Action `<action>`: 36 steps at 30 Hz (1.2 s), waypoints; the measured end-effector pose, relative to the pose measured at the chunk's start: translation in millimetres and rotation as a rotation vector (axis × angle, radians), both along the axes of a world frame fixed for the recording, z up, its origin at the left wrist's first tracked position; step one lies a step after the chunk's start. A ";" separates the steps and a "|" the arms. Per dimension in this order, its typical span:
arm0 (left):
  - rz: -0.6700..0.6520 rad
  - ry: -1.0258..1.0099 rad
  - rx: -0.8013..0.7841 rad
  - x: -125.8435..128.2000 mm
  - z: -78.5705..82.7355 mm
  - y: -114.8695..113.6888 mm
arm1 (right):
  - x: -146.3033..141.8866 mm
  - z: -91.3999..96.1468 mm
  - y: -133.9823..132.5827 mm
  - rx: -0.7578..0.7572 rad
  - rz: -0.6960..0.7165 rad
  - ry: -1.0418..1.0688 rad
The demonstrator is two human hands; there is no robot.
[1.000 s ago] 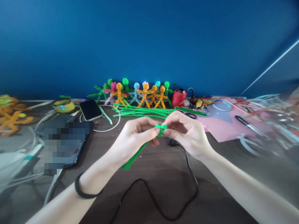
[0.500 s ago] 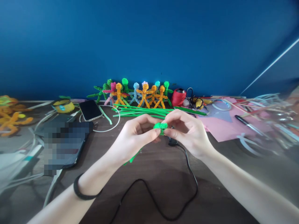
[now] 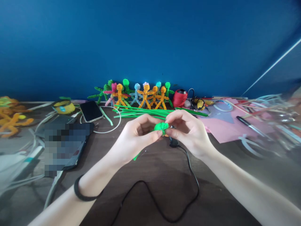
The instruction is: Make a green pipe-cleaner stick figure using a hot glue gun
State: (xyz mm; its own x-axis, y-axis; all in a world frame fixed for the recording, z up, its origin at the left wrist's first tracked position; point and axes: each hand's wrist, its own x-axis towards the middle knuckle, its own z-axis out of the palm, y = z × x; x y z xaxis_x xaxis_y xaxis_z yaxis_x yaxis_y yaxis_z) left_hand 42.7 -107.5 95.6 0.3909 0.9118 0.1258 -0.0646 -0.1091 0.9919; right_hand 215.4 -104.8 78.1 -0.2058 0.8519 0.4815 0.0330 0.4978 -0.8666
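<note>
Between my two hands is a bright green pipe cleaner (image 3: pixel 161 126), coiled into a small bundle. My left hand (image 3: pixel 142 133) pinches the bundle's left side with thumb and fingers. From the right, the thumb and forefinger of my right hand (image 3: pixel 185 131) close on its other side. A green end (image 3: pixel 136 156) pokes out below my left hand; its middle stretch is hidden behind the hand. Just beyond my fingers lies a bunch of straight green pipe cleaners (image 3: pixel 143 112).
Several pipe-cleaner figures (image 3: pixel 146 91) stand along the blue wall. A phone (image 3: pixel 91 111) and a dark tablet-like device (image 3: pixel 70 146) lie left, with cables around them. To the right are pink paper (image 3: pixel 221 128) and a marker (image 3: pixel 249 124). A black cable (image 3: pixel 162 215) loops across the table (image 3: pixel 141 207).
The green bundle has turned slightly and looks rounder between my fingers. Less of the loose green end shows below my left hand. Both hands stay in nearly the same place.
</note>
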 end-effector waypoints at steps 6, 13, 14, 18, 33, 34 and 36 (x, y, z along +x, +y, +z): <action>0.009 -0.041 -0.014 0.3 -1.9 1.0 | 1.4 -1.1 1.6 0.008 -0.014 -0.025; 0.040 -0.008 0.005 2.2 -0.5 2.1 | 0.6 -3.2 1.7 -0.004 -0.042 -0.019; 0.036 -0.014 0.007 2.0 -0.8 2.2 | 0.3 -3.4 1.3 -0.005 -0.044 -0.015; 0.055 0.009 0.010 1.2 -1.6 2.8 | -0.5 -4.2 -0.1 -0.009 -0.024 -0.037; 0.095 0.184 0.096 0.9 -1.0 0.7 | -0.1 -3.6 -1.1 0.052 0.001 -0.086; 0.095 0.183 0.098 1.2 -1.0 0.9 | -0.1 -3.7 -1.2 0.052 -0.001 -0.087; 0.097 0.179 0.099 1.7 -1.1 1.2 | -0.2 -3.8 -1.3 0.046 -0.001 -0.091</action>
